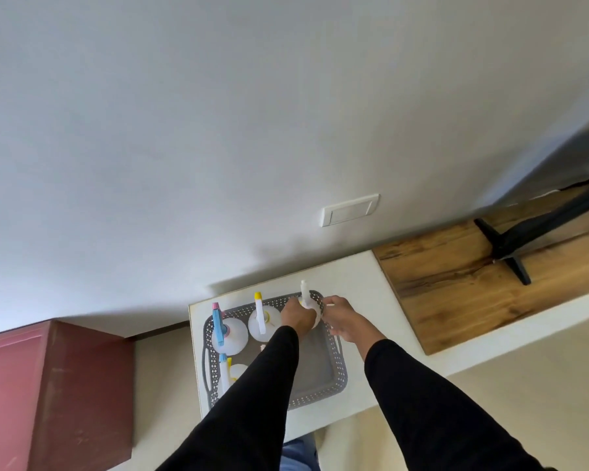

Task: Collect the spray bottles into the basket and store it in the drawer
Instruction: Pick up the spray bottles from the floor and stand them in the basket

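A grey perforated basket (334, 375) stands on a white tabletop (364, 287). Inside it stand a bottle with a blue and pink sprayer (220, 322), a bottle with a white and yellow sprayer (261, 316), and a third (225, 372) at the front left, partly hidden by my sleeve. My left hand (296, 317) is shut on a white spray bottle (306, 295) at the basket's far right corner. My right hand (342, 316) is beside that bottle at the basket's rim, fingers curled; what it touches is hidden.
A wooden board (456, 280) lies on the table to the right, with a black stand's foot (510, 253) on it. A dark red cabinet (48, 385) stands to the left. The wall behind carries a white switch plate (350, 210).
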